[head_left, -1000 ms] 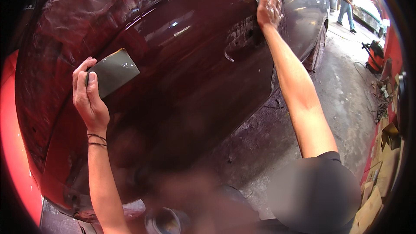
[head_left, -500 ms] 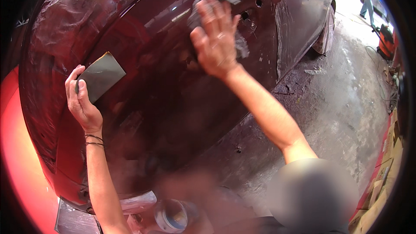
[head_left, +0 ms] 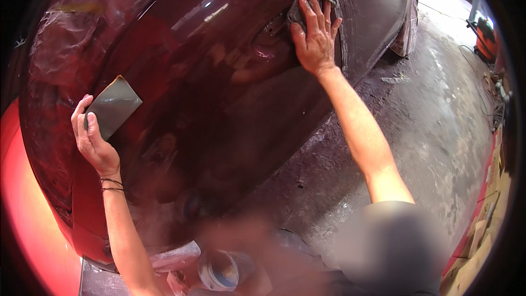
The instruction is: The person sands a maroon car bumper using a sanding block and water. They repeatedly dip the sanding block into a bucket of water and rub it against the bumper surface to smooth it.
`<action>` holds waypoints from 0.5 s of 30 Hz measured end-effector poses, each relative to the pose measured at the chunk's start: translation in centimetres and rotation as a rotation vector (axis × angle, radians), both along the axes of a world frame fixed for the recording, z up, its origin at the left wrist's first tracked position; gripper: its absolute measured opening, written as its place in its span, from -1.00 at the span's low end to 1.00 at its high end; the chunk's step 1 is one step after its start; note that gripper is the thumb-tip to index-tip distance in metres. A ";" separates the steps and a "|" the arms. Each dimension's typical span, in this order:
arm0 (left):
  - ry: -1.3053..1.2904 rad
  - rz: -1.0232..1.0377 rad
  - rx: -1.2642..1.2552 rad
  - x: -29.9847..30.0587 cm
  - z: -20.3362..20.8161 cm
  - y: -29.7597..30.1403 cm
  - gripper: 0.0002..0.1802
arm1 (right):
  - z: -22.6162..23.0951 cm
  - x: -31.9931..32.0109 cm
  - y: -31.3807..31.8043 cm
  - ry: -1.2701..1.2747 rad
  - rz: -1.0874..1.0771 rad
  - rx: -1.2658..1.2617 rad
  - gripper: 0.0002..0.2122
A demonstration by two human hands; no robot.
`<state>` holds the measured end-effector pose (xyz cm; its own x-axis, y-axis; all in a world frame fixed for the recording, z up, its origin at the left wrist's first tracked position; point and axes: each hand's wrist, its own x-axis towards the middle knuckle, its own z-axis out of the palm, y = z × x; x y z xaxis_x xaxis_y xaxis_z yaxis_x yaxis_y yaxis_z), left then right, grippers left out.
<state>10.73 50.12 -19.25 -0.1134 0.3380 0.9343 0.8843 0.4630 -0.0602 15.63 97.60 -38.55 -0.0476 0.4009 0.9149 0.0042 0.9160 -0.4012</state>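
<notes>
The grey cloth lies on the dark red car panel, toward its far right end, just beside the grey panel. It looks soft, limp and light, apt to bunch; a flat palm over its middle seems the surest hold, as the glossy surface is probably slippery. The right hand is spread on it, fingers toward the far side, thumb to the left, not closed round it; the right forearm reaches in from the near right. At the left, the left hand pinches the grey sheet by its left edge between thumb and fingers. The sheet appears light and fairly stiff, best held by an edge; whether it touches the panel I cannot tell. Dark cords ring that wrist.
</notes>
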 end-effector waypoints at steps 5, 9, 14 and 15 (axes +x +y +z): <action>0.014 -0.030 0.024 -0.3 -0.3 1.0 -0.64 | 0.6 -1.3 7.7 0.149 0.003 -0.443 -0.33; -0.003 -0.012 0.038 -0.6 -0.3 0.4 -0.62 | -6.7 -2.5 8.5 0.251 0.031 -0.741 -0.37; 0.034 -0.015 0.031 -0.8 -0.1 1.1 -0.60 | -25.9 -4.1 6.9 0.206 -0.181 -0.918 -0.35; 0.047 0.009 0.018 -0.5 -0.1 0.5 -0.60 | -27.1 -4.4 4.4 0.265 -0.123 -0.994 -0.35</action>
<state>10.26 50.59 -19.31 -0.0721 0.3200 0.9447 0.8763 0.4726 -0.0932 11.24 101.98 -65.66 0.1990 0.9694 0.1436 -0.1232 0.1702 -0.9777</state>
